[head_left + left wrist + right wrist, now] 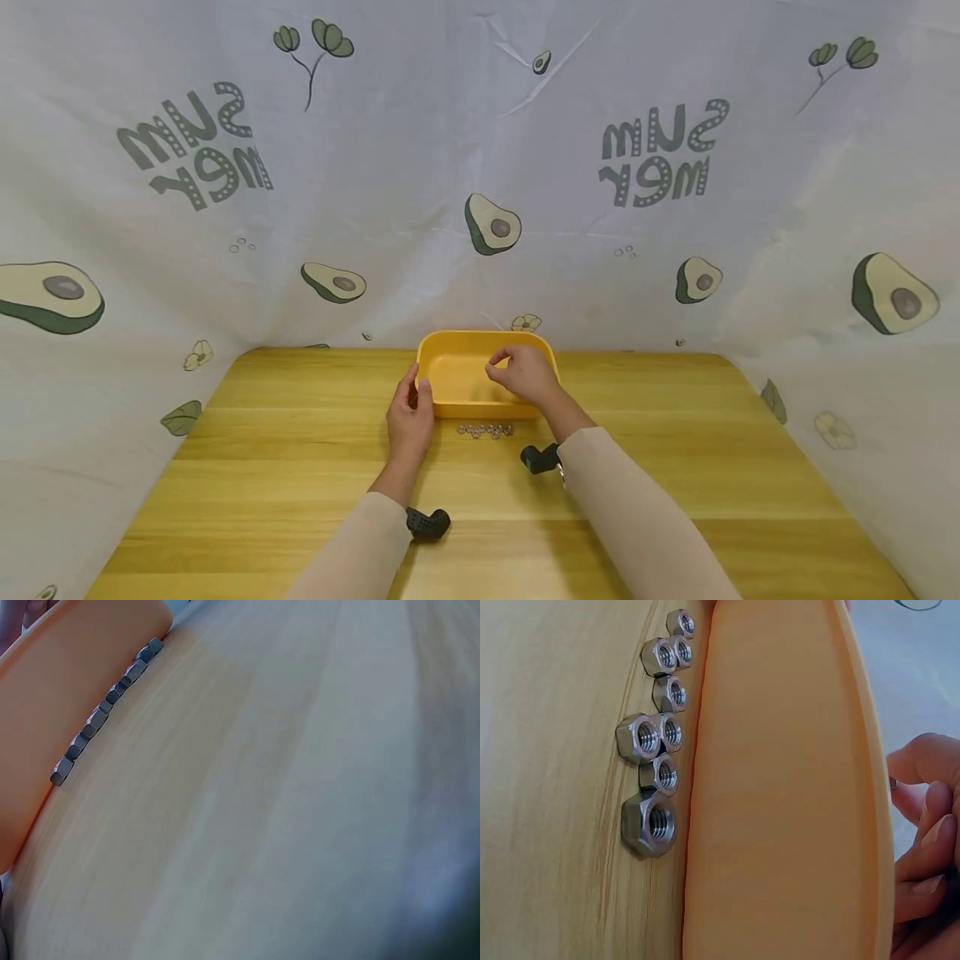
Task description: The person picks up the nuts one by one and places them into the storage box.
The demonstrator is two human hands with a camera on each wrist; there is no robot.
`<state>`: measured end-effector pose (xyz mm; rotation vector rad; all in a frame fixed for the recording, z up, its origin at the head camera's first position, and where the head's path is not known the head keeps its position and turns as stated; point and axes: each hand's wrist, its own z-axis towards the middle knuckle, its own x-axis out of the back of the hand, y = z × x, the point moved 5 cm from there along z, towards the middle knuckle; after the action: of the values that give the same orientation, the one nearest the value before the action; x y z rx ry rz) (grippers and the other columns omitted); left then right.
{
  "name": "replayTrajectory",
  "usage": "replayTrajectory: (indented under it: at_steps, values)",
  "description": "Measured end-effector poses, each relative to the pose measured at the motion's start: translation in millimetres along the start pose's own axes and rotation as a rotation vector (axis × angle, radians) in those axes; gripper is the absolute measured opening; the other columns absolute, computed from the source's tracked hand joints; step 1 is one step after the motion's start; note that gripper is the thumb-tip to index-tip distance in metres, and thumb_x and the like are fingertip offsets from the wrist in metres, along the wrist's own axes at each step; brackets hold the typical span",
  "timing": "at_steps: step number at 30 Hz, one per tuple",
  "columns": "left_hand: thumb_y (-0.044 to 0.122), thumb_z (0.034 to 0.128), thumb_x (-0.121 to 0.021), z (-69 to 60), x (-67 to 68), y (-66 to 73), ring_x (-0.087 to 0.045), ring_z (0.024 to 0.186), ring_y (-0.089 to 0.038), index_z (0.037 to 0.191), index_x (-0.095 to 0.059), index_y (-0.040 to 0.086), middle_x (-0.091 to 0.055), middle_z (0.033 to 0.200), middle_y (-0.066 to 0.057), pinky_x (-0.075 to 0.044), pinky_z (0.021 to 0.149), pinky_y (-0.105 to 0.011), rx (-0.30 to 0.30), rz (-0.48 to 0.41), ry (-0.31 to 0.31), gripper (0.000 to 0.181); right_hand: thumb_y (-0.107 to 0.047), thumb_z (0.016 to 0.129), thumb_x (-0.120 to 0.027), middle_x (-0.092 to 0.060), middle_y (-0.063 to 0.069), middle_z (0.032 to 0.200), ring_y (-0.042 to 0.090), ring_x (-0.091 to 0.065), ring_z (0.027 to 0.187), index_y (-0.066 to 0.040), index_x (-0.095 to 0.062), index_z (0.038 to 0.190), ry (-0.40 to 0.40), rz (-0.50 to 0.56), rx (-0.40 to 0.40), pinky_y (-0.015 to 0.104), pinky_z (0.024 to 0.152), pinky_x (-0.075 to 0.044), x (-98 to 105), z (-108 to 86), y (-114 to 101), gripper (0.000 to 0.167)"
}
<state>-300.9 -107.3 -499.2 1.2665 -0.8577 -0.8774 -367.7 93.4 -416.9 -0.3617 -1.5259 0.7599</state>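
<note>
A yellow plastic bin (465,410) stands at the table's back edge. At its front left corner, my left hand (409,423) grips it, fingers along the side wall and thumb at the front. Over the bin's right half is my right hand (527,377), thumb and forefinger pinched together. The right wrist view shows a small bit of a metal nut (892,783) between those fingertips; most of it is hidden. Several silver hex nuts (658,822) of differing sizes lie in an uneven row close along the bin's front wall.
The wooden table (300,492) extends to both sides and in front of the bin. Behind it hangs a pale cloth (420,167) printed with avocados. Black wrist devices (428,525) are at both sleeves.
</note>
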Motion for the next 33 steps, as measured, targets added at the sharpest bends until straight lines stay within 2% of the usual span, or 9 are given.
replayTrajectory:
  at_steps: [5,10,12,21,27,33]
  values:
    - [0.031,0.1054,-0.057,-2.0,-1.8,-0.8,-0.050,0.143,-0.031,0.148,-0.055,0.020,-0.051,0.156,-0.011,-0.044,0.116,-0.048,0.001,-0.018,0.003,0.044,-0.025,0.094,-0.072,-0.054,-0.001,0.056,0.012,-0.039,0.048,-0.010,-0.074,0.102,-0.022,0.040,-0.042,0.023,0.049,-0.035,-5.5,10.7,5.1,0.017]
    - [0.030,0.1054,-0.057,-3.9,-3.2,0.0,-0.051,0.141,-0.032,0.147,-0.056,0.020,-0.052,0.155,-0.012,-0.045,0.115,-0.049,-0.016,-0.021,0.007,0.043,-0.023,0.093,-0.073,-0.069,0.008,0.074,0.015,-0.051,0.056,-0.009,-0.073,0.100,-0.027,0.088,-0.103,0.024,0.051,-0.040,-11.3,17.5,11.5,0.016]
    - [0.030,0.1055,-0.057,-4.9,-3.7,0.5,-0.051,0.141,-0.032,0.147,-0.056,0.019,-0.052,0.155,-0.012,-0.045,0.115,-0.049,-0.016,-0.026,0.003,0.043,-0.022,0.092,-0.074,-0.069,0.008,0.078,0.016,-0.055,0.059,-0.009,-0.073,0.098,-0.025,0.102,-0.126,0.023,0.052,-0.042,-13.6,18.8,13.9,0.015]
    - [0.028,0.1050,-0.058,-4.6,-4.4,0.7,-0.053,0.140,-0.032,0.147,-0.057,0.018,-0.053,0.154,-0.011,-0.046,0.114,-0.049,-0.021,-0.036,0.007,0.043,-0.023,0.092,-0.075,-0.062,0.004,0.074,0.016,-0.054,0.062,-0.008,-0.071,0.100,-0.043,0.132,-0.181,0.022,0.052,-0.042,-23.2,21.0,22.1,0.017]
    - [0.027,0.1050,-0.058,-2.0,-3.4,-0.3,-0.054,0.139,-0.032,0.147,-0.057,0.018,-0.053,0.154,-0.012,-0.047,0.113,-0.049,-0.026,-0.033,0.012,0.043,-0.028,0.094,-0.073,-0.067,0.006,0.079,0.017,-0.058,0.066,-0.007,-0.071,0.109,-0.059,0.130,-0.188,0.022,0.053,-0.044,-24.1,24.1,22.1,0.026]
    - [0.028,0.1056,-0.057,0.2,-1.1,1.3,-0.052,0.141,-0.033,0.147,-0.056,0.017,-0.053,0.154,-0.013,-0.045,0.115,-0.049,-0.026,-0.034,0.013,0.043,-0.028,0.096,-0.072,-0.072,0.009,0.081,0.017,-0.057,0.063,-0.006,-0.071,0.113,-0.053,0.148,-0.180,0.022,0.050,-0.041,-20.7,27.5,16.2,0.028]
